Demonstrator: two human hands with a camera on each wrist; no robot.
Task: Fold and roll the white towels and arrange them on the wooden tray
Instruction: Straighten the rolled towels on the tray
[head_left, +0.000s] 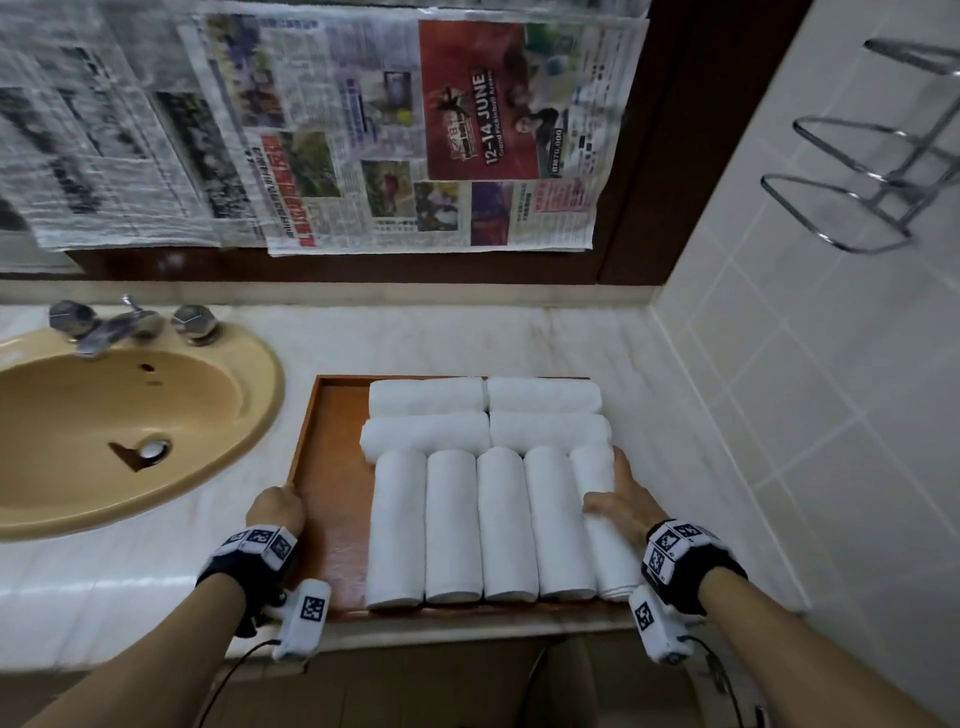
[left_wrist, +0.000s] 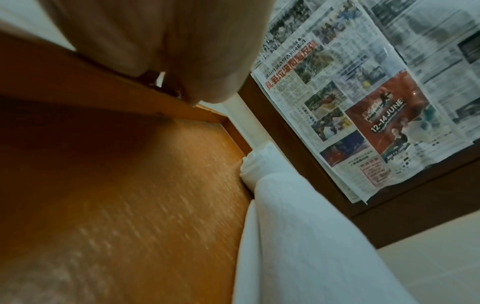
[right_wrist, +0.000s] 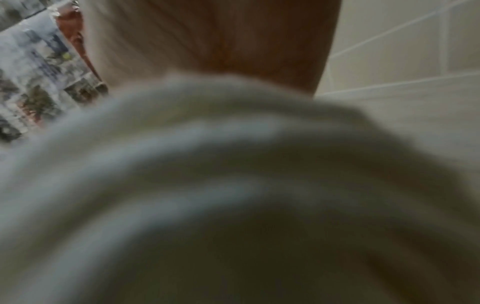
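A wooden tray (head_left: 337, 467) sits on the marble counter and holds several rolled white towels (head_left: 504, 519): a back block lying crosswise and a front row lying lengthwise. My left hand (head_left: 278, 506) grips the tray's left rim, fingers curled over it; the left wrist view shows the left hand (left_wrist: 182, 51) on that rim, the tray floor (left_wrist: 130, 185) and a towel roll (left_wrist: 298, 236). My right hand (head_left: 615, 499) rests on the rightmost towel (head_left: 592, 467), fingers straight along its outer side, thumb on top. The tray's right rim is hidden. The right wrist view is blurred towel (right_wrist: 207, 164).
A tan sink (head_left: 260, 374) with a chrome faucet (head_left: 104, 327) lies left of the tray. Newspaper sheets (head_left: 415, 130) cover the back wall. A tiled wall (head_left: 805, 364) with a chrome rack (head_left: 857, 182) stands close on the right. The tray reaches the counter's front edge.
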